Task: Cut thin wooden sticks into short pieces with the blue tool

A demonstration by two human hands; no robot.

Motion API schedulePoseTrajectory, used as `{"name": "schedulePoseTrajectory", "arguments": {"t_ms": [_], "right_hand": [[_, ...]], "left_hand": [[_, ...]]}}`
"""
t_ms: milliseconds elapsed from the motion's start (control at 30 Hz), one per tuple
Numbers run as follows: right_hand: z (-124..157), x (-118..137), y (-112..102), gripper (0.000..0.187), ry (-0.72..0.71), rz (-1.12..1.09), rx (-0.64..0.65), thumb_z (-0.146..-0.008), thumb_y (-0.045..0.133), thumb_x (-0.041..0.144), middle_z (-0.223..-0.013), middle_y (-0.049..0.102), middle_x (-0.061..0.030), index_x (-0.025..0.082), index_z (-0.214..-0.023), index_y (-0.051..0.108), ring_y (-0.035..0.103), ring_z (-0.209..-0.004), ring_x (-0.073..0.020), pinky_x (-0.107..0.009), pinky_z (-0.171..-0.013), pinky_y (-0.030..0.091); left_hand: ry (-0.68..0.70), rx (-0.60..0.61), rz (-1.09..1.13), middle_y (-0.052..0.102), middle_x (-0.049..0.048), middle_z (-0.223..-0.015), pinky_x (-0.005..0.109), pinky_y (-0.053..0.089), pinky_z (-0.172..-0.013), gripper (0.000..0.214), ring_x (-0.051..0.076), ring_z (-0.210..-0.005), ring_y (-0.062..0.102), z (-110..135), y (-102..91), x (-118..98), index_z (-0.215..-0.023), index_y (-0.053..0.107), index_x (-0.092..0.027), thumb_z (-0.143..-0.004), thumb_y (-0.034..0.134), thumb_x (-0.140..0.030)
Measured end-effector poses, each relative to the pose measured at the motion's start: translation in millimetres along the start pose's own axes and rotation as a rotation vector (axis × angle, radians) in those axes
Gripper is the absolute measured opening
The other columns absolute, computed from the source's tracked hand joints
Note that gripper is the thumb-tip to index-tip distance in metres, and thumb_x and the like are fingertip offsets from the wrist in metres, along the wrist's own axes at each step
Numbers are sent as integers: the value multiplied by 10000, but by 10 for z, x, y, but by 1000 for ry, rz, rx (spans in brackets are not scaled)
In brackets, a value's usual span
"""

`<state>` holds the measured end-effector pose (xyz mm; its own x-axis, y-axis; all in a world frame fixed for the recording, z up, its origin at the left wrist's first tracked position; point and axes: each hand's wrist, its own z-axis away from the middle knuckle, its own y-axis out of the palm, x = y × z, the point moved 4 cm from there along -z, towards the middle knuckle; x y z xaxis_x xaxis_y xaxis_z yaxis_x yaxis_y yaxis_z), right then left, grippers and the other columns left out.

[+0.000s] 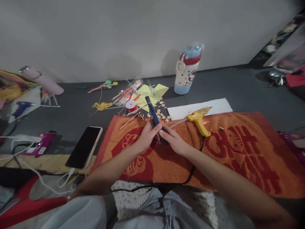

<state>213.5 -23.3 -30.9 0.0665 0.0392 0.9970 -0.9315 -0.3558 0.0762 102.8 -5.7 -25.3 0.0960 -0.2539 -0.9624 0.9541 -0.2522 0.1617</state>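
Observation:
Both my hands meet over an orange towel [183,165] with red patterns. Between them is a long, slim, dark blue tool [154,114] with a black far end, tilted away from me; its exact kind is unclear. The fingers of my left hand [148,135] wrap around its lower part. My right hand [173,137] grips it from the other side, thumb on top. Just beyond the tool lie several small cut wooden pieces [162,113]. A yellow glue gun [199,121] rests to the right, partly on a white board [219,106].
Wooden sticks [130,121], a red thread spool [131,106], yellow paper [143,92] and wrapped sticks [126,92] lie behind my hands. A water bottle [188,70] stands near the wall. Leftward are a charging phone [84,148], a purple power strip [40,144] and a blue glue gun [21,108].

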Motion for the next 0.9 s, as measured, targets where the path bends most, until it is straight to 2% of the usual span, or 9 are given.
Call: {"name": "schedulePoseTrajectory", "arguments": {"t_ms": [167, 267, 367, 467, 567, 700, 900], "right_hand": [[36, 3, 3, 651, 12, 2, -6, -828, 490, 681, -1117, 672, -82, 219, -1283, 546, 594, -1072, -267, -443, -962, 477], [72, 16, -25, 641, -23, 43, -38, -843, 503, 645, -1250, 623, -93, 221, -1324, 504, 549, -1177, -278, -455, -1031, 430], [98, 42, -65, 654, -54, 121, -59, -856, 544, 581, -1399, 523, -101, 208, -1382, 435, 483, -1271, -286, -467, -1102, 350], [96, 59, -110, 631, -66, 159, -70, -865, 542, 565, -1381, 542, -96, 200, -1370, 444, 488, -1271, -282, -440, -1105, 348], [78, 49, -153, 608, -49, 193, -94, -869, 534, 568, -1355, 564, -96, 203, -1350, 461, 499, -1255, -289, -444, -1092, 359], [75, 30, -167, 616, -34, 258, -100, -866, 544, 553, -1341, 570, -107, 205, -1364, 442, 504, -1246, -308, -478, -1084, 357], [85, 81, -113, 687, -48, 349, -53, -847, 583, 513, -1393, 516, -161, 151, -1399, 390, 491, -1269, -331, -483, -1073, 370]], "left_hand": [[51, 24, -54, 541, -52, -605, 213, 409, -460, 500, 74, -457, 487, -15, -4, -45, -917, 488, -188, -706, 676, -600], [157, 26, -142, 597, -12, -679, 255, 463, -572, 477, 118, -580, 553, -34, -49, -102, -916, 540, -182, -746, 618, -621], [332, -90, -349, 632, 32, -780, 309, 474, -746, 436, 172, -759, 590, -17, -154, -207, -880, 584, -182, -816, 532, -609], [438, -220, -540, 617, 37, -790, 315, 444, -765, 370, 174, -751, 575, 15, -260, -293, -971, 586, -188, -901, 447, -523], [565, -320, -569, 593, 57, -914, 300, 437, -771, 325, 160, -795, 563, 18, -359, -355, -1115, 515, -194, -938, 412, -446], [806, -430, -560, 519, 68, -983, 309, 444, -826, 275, 160, -880, 529, -5, -463, -404, -1065, 482, -203, -930, 429, -437], [830, -468, -521, 491, 85, -1046, 349, 442, -902, 315, 187, -981, 515, -44, -481, -356, -1064, 468, -202, -907, 460, -474]]}}
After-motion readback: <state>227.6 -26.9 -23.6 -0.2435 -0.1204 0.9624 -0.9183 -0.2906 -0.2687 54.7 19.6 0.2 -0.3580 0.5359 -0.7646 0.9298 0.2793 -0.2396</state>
